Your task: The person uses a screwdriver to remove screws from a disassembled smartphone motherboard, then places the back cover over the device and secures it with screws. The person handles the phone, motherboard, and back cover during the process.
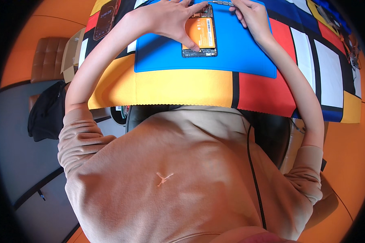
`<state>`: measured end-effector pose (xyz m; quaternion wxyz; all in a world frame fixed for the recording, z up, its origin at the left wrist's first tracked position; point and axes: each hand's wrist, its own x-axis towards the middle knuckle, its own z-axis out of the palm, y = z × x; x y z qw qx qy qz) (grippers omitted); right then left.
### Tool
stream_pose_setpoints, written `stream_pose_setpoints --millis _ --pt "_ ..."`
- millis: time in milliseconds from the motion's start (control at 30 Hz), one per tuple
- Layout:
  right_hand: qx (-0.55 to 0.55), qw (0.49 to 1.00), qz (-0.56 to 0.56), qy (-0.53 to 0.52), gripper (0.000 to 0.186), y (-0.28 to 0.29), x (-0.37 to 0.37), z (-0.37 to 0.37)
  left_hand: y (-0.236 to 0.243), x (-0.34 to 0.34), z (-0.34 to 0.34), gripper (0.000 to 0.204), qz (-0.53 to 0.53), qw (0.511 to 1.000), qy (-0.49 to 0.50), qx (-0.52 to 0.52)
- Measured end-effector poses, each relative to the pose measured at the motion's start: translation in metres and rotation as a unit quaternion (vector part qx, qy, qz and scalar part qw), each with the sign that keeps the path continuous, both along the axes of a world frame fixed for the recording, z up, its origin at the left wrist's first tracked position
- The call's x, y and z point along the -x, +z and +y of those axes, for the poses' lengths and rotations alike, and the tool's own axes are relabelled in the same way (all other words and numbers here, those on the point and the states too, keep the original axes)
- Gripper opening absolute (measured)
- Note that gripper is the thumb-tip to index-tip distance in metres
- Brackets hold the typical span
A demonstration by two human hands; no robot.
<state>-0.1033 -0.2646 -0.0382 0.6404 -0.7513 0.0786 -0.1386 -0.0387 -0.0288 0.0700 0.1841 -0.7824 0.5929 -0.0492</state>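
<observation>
An opened smartphone (210, 52) lies on the blue mat, with its orange battery (202, 34) and part of a circuit board (208, 12) exposed. My left hand (172, 20) is open over its left side, fingers spread. The thumb rests near the phone's lower end, and the index finger stretches toward its top end. Between the fingers of my right hand (251, 16) is a slim silver screwdriver (223, 3). It lies nearly level at the picture's upper edge, pointing left toward the top of the phone. The upper edge of the picture cuts off some fingertips.
Under the phone is a blue mat (162, 60) on a colour-blocked tablecloth (170, 89). Another phone (106, 19) with a lit screen lies at the left. Cables (353, 56) sit at the far right edge. A black cord (253, 170) runs down my front.
</observation>
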Motion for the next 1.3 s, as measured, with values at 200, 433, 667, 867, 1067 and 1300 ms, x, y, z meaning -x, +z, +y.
stream_pose_setpoints --millis 200,433,667,867,1067,1300 --pt "-0.005 1.000 0.003 -0.003 0.038 0.002 0.000 0.000 0.016 -0.011 -0.030 0.128 0.178 0.959 0.126 -0.181" --pt "0.003 1.000 -0.006 0.001 0.039 0.005 0.002 0.001 0.016 -0.006 -0.030 0.127 0.129 0.974 0.094 -0.159" --pt "-0.005 1.000 -0.005 0.009 0.039 0.007 0.003 0.001 0.014 -0.007 -0.034 0.131 0.119 0.972 0.100 -0.179" --pt "-0.005 1.000 -0.005 0.013 0.038 0.007 0.004 0.002 0.012 -0.006 -0.033 0.133 0.123 0.973 0.094 -0.170" --pt "0.003 1.000 0.001 0.007 0.037 0.010 0.006 0.002 0.024 -0.002 -0.036 0.134 0.140 0.966 0.093 -0.197" --pt "-0.013 1.000 0.019 0.001 0.038 0.006 0.004 0.002 0.009 -0.002 -0.005 0.123 0.130 0.990 -0.015 -0.045"
